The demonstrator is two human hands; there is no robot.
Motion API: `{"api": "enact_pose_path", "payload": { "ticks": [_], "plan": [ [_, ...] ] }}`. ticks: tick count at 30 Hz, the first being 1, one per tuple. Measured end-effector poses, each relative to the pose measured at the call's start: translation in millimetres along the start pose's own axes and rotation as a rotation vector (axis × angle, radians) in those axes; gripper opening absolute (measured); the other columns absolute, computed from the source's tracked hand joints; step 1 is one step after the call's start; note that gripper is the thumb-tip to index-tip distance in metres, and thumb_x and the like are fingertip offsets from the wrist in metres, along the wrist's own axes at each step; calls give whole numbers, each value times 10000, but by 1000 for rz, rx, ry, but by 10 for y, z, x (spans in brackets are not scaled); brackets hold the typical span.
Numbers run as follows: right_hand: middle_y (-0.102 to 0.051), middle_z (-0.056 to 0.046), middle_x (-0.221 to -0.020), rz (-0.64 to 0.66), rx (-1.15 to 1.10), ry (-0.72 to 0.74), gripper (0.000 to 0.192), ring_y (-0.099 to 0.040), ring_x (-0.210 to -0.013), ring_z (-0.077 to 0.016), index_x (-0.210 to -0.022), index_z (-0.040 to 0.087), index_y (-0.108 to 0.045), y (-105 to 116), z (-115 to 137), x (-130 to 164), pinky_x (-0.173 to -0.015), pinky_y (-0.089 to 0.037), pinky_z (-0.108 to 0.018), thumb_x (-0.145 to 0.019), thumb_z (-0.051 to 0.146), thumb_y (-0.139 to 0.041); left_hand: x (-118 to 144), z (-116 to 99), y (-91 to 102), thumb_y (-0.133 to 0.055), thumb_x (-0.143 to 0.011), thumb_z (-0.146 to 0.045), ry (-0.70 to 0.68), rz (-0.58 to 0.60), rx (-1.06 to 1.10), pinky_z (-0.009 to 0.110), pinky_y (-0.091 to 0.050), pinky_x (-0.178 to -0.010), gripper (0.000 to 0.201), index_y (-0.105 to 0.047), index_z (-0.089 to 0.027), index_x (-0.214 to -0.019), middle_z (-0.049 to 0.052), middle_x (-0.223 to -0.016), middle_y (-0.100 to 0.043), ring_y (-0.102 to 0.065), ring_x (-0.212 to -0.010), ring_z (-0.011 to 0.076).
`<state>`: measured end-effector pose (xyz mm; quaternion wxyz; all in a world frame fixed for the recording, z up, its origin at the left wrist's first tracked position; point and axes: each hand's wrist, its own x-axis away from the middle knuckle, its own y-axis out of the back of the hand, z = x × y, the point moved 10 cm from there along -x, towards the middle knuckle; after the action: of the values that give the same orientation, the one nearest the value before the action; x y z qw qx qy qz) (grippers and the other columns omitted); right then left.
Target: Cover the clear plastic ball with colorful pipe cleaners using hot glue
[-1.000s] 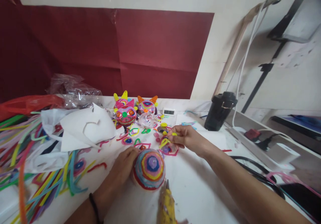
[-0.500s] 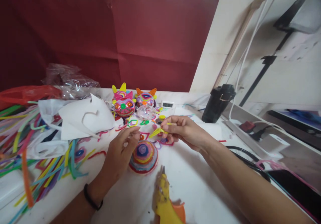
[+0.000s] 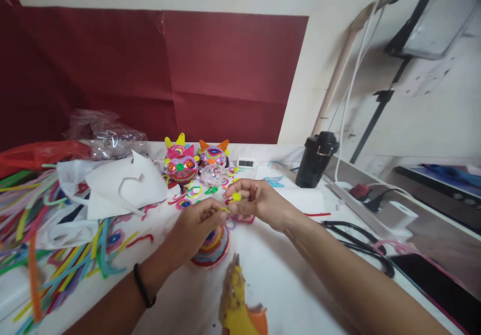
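Observation:
My right hand (image 3: 259,204) pinches a small yellow pipe-cleaner piece (image 3: 233,198) just above the table. My left hand (image 3: 195,230) meets it from the left and grips the other end of the same yellow piece. Under my hands lies a dome wound in coloured rings (image 3: 214,247), partly hidden by my left hand. Behind them stand two finished pipe-cleaner faces with ears, a pink one (image 3: 181,164) and an orange-eared one (image 3: 213,153).
A yellow glue gun (image 3: 236,302) lies near the front edge. Loose pipe cleaners (image 3: 45,235) and white paper (image 3: 124,185) fill the left side. A black cup (image 3: 315,158), a small digital clock (image 3: 245,163), cables and a power strip (image 3: 368,207) sit on the right.
My right hand lifted the yellow piece from the table and brought it toward me. My left hand left the dome and took hold of the piece's other end.

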<state>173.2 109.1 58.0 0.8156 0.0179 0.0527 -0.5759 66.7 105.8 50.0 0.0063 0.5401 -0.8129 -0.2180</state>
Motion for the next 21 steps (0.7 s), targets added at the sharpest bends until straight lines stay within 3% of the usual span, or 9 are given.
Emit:
{"api": "enact_pose_path", "payload": {
  "ticks": [3,7,13,18,21],
  "plan": [
    [-604,65,-511,-33,-28,57,373,-519,-431,-77,-829,155,-635,116,131,3,-448,-376,-200,-531,244,-840,-147,-56,-34,-578,-761,-349,7,-6,96,200,-309,-445,208,-575,-174,-648,-66,-513,-506,-401,-449,80],
    [-643,21,-518,-123,-66,59,290,-538,-413,-73,-745,123,-646,261,213,12,-418,-377,-183,-549,249,-820,-271,-115,14,-590,-772,-340,-23,-94,156,200,-305,-442,169,-585,-182,-713,-81,-518,-462,-377,-452,79],
    [-671,-12,-528,-179,-125,-1,247,-536,-371,-65,-644,119,-608,383,122,-43,-342,-379,-157,-582,279,-785,-170,-312,230,-580,-818,-260,-281,-296,54,216,-417,-616,90,-611,-199,-758,-29,-715,-588,-529,-674,118],
    [-678,-33,-518,-145,-163,-50,260,-554,-363,-76,-597,117,-597,352,61,-65,-318,-405,-150,-591,296,-787,-15,-531,98,-509,-872,-180,-477,-132,28,256,-439,-822,144,-600,-209,-764,11,-876,-637,-581,-932,160],
    [-679,-43,-498,-145,-161,-50,278,-547,-337,-73,-564,114,-592,365,83,-52,-289,-383,-137,-611,310,-782,89,-677,-36,-479,-886,-163,-571,-34,-112,289,-438,-765,178,-575,-197,-741,14,-779,-609,-571,-829,167]
  ]
}}
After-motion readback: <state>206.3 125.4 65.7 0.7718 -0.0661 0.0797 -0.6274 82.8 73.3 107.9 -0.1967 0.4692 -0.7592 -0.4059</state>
